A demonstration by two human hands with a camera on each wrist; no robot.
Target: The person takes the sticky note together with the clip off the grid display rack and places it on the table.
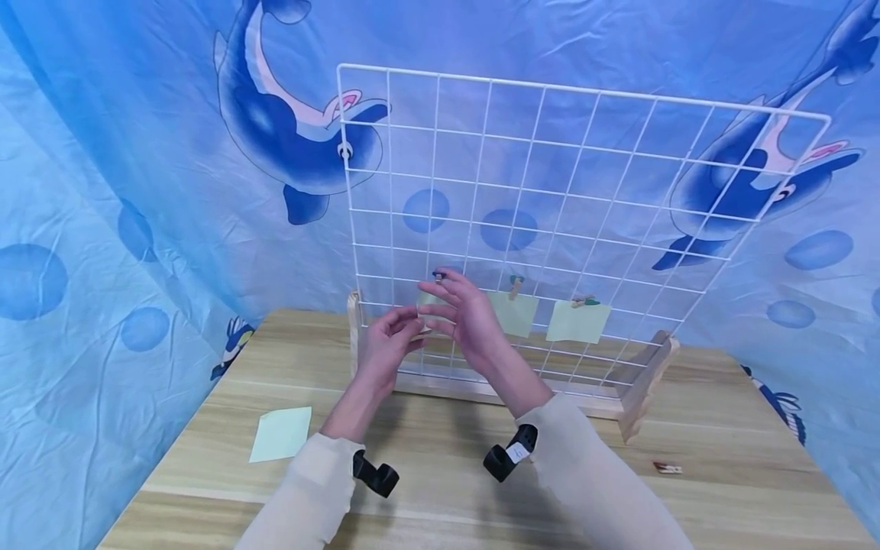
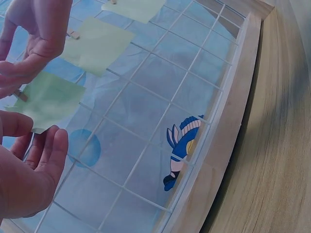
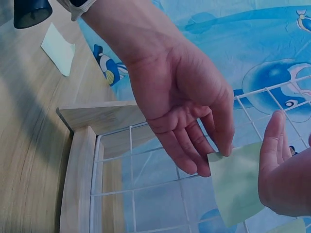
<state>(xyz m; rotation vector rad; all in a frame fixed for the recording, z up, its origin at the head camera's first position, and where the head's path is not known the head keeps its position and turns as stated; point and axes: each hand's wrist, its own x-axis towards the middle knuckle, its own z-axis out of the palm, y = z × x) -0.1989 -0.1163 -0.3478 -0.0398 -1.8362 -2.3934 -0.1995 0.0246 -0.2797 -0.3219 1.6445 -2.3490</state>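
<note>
My left hand [image 1: 386,350] pinches the edge of a pale green paper note [image 3: 235,187] between thumb and fingers, as the right wrist view shows. The note lies against a white wire grid [image 1: 509,206], low on its left side. A small wooden clothespin [image 2: 20,95] sits at the note's upper edge. My right hand [image 1: 476,315] is beside the same note, its fingers loosely extended around the clothespin and gripping nothing visible. Farther right, two more green notes hang from the grid: the middle note [image 1: 514,315] and the right-hand note [image 1: 579,322], each under a clothespin.
A loose green note [image 1: 280,434] lies on the wooden table [image 1: 440,473] at the left. One reddish clothespin [image 1: 668,467] lies at the right. Wooden feet and a base bar [image 1: 481,391] carry the grid. Behind it hangs a blue dolphin-print curtain [image 1: 165,191].
</note>
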